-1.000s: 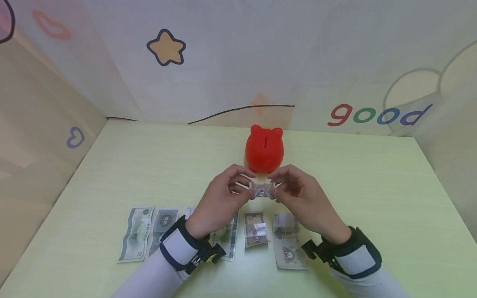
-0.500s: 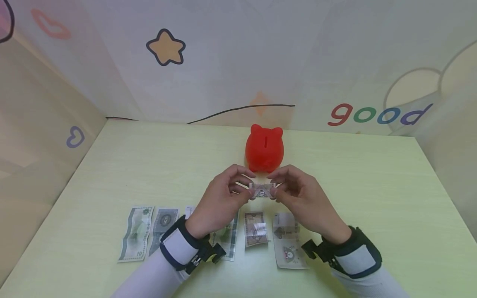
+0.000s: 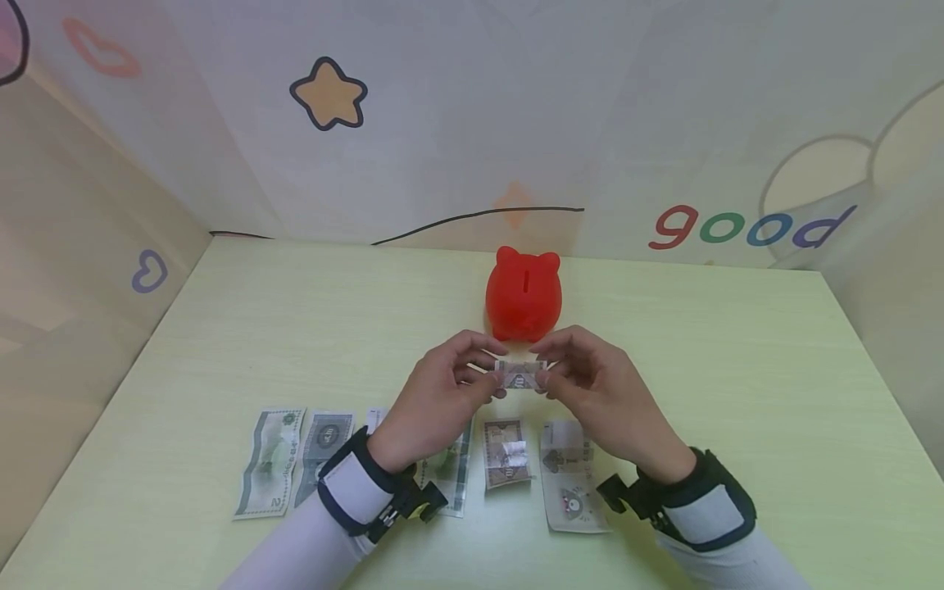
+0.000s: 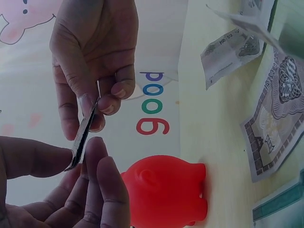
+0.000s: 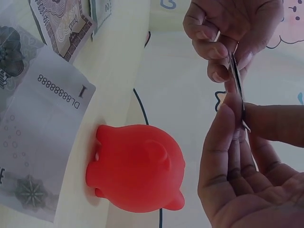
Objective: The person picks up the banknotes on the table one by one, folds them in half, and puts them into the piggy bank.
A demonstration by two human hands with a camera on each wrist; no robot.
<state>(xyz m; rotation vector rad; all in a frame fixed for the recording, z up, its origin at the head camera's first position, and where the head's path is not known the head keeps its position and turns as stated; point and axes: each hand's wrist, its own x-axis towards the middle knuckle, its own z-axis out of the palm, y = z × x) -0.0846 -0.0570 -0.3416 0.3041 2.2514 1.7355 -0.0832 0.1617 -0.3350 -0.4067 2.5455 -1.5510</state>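
Pinched at one end between thumb and fingers of the left hand [image 3: 442, 389], at the other end likewise clamped in the right hand [image 3: 599, 393]: a narrow folded banknote [image 3: 519, 376], held up over the counter [image 3: 774, 393], just on the near side of a red piggy bank [image 3: 525, 305]. Almost edge-on in both wrist views, with print too small to read. In the top of the piggy bank, a dark slot [image 3: 526, 281]; inside not visible. Nearer, in a row on the counter, from the left: a green-edged note [image 3: 269, 463], a grey-blue note [image 3: 324, 442], then, partly hidden by the left arm, a green-bordered note [image 3: 457, 475], next a creased brown note [image 3: 507, 455] and a long pale note [image 3: 568, 483]. Readable on the pale note, upside down in the right wrist view: "DL" and a run of 8s. Behind, on the wall [image 3: 472, 98], "good" in coloured letters.
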